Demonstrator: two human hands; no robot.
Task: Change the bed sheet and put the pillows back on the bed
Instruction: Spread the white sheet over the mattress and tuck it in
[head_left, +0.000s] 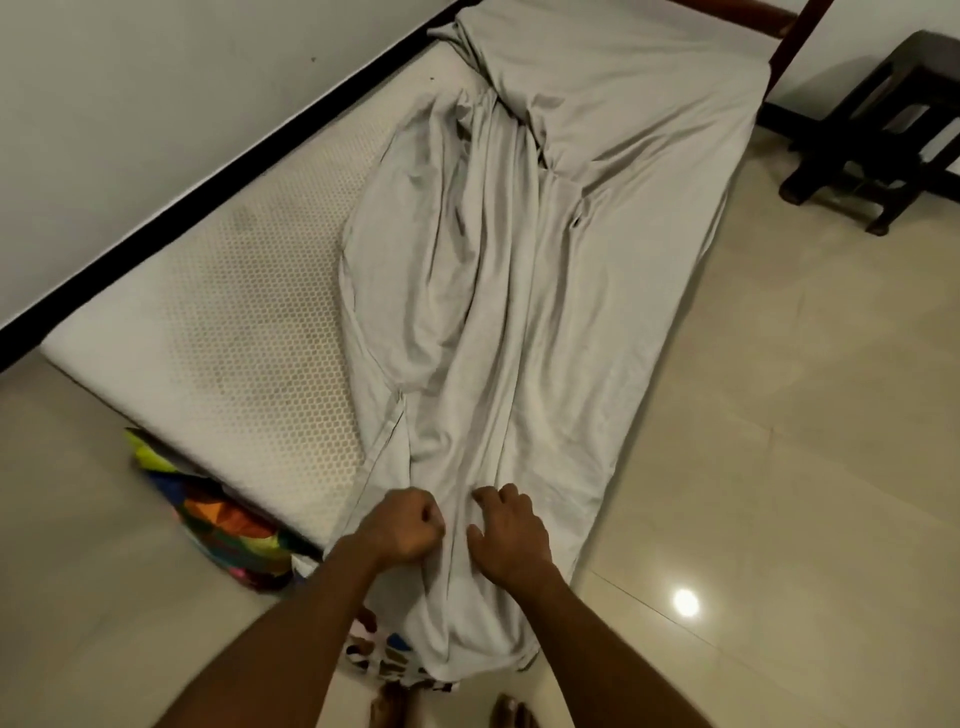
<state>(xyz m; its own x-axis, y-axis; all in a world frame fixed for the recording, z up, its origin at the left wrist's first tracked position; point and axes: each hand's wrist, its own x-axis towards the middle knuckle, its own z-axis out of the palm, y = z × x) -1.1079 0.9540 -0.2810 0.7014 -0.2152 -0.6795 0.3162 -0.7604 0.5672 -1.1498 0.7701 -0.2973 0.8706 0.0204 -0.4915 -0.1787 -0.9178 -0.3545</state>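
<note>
A grey bed sheet (519, 291) lies bunched and creased along the right half of a white honeycomb-patterned mattress (223, 332). Its near end hangs over the foot of the mattress in front of me. My left hand (402, 530) is curled into a fist and grips a fold of the sheet at the near end. My right hand (511, 535) lies beside it, fingers bent and spread, pressing into the same fabric. At the far end the sheet covers the head of the mattress. No pillows are in view.
A multicoloured patterned cloth (228, 525) lies on the floor against the mattress's near left corner. A dark wooden stool (883, 130) stands at the far right. A wall with a black skirting strip (208, 171) runs along the left. Glossy tile floor (779, 415) surrounds the mattress.
</note>
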